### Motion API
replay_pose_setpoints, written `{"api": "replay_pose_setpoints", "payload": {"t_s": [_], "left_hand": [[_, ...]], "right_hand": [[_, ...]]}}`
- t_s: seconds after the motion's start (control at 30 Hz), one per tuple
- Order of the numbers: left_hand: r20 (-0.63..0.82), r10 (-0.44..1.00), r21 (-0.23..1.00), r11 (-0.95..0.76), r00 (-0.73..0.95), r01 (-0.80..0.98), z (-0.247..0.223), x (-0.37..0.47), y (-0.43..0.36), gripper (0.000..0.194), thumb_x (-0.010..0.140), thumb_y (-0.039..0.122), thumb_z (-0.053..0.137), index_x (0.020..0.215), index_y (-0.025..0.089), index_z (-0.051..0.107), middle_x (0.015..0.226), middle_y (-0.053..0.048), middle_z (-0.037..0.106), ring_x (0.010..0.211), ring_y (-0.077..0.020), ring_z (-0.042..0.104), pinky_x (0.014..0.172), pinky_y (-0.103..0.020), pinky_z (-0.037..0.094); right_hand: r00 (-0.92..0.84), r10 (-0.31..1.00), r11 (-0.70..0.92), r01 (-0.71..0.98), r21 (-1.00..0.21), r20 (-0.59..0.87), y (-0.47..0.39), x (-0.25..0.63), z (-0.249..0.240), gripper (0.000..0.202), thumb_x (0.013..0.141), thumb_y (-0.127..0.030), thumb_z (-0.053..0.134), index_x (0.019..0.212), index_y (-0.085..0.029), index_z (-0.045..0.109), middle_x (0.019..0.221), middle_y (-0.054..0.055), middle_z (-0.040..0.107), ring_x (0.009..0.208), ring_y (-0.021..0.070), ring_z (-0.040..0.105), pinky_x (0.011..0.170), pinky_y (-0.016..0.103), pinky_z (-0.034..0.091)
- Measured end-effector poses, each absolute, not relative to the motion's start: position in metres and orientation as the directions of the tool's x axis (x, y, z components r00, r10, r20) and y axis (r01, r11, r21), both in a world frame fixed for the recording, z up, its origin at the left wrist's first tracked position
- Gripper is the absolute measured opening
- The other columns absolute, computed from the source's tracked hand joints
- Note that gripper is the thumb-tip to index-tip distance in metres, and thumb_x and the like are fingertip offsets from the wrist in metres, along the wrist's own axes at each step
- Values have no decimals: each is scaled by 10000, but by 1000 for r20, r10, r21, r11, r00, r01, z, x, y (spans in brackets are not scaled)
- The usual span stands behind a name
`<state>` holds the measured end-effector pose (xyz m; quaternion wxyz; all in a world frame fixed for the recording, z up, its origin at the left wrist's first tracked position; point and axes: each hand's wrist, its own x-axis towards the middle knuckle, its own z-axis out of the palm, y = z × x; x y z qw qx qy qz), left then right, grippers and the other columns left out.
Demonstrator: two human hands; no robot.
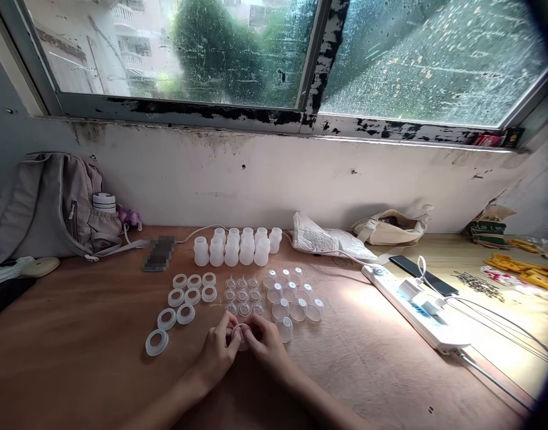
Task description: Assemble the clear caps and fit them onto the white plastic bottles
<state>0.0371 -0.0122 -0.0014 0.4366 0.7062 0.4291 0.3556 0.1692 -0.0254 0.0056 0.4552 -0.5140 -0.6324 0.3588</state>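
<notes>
My left hand (220, 349) and my right hand (265, 346) meet near the front of the table, fingers pinched on opposite sides of a translucent screw ring (241, 326). A clear rounded part (243, 346) shows just under the ring; whether it is joined to it, I cannot tell. Just beyond my fingers stand rows of small clear silicone teats (242, 295). Several white screw rings (192, 296) lie flat to the left. On the right are translucent domed caps (298, 309), one of them close to my right hand. White frosted bottles (231, 252) stand upright at the back.
A pixelated flat object (159, 253) lies near the grey backpack (63, 203) on the left. Behind are a white padded pouch (316, 234) and a beige bag (390, 227). A white power strip (412, 307) with plugs and cables crosses the right side, beside a dark phone (423, 275).
</notes>
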Motion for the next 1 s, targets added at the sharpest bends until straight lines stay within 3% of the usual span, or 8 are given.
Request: {"api": "replay_pose_setpoints", "payload": {"t_s": [0.3, 0.47, 0.7, 1.0], "left_hand": [[144, 924, 941, -239, 355, 241, -1, 31, -7, 105, 774, 273, 450, 830, 192, 412, 549, 43, 541, 402, -87, 490, 391, -176, 347], [79, 911, 983, -138, 404, 119, -1, 31, -8, 155, 770, 301, 458, 862, 179, 431, 539, 41, 531, 428, -96, 507, 403, -184, 394], [-28, 863, 986, 107, 504, -129, 8, 33, -11, 275, 771, 368, 485, 952, 168, 432, 728, -39, 657, 657, -167, 634, 606, -276, 495], [-11, 834, 982, 113, 552, -151, 1, 32, -6, 329, 735, 389, 568, 916, 136, 461, 682, -72, 672, 632, -179, 644, 573, -268, 491]], "right_hand": [[-98, 981, 186, 203, -961, 169, -24, 174, 2, 176, 728, -186, 503, 887, -163, 576, 729, 14, 606, 659, 141, 536, 576, 231, 408], [-44, 984, 177, 186, -966, 172, -24, 173, -2, 96, 755, -244, 514, 784, -158, 548, 692, 3, 566, 615, 116, 497, 556, 217, 393], [-32, 999, -9, -82, -997, -7, -20, 172, -3, 294, 687, -430, 597, 778, -171, 493, 623, -40, 509, 439, 67, 437, 400, 190, 358], [-60, 995, -90, -100, -991, -84, -20, 176, 3, 331, 645, -444, 632, 672, -173, 444, 492, -66, 476, 359, 55, 397, 334, 172, 282]]}}
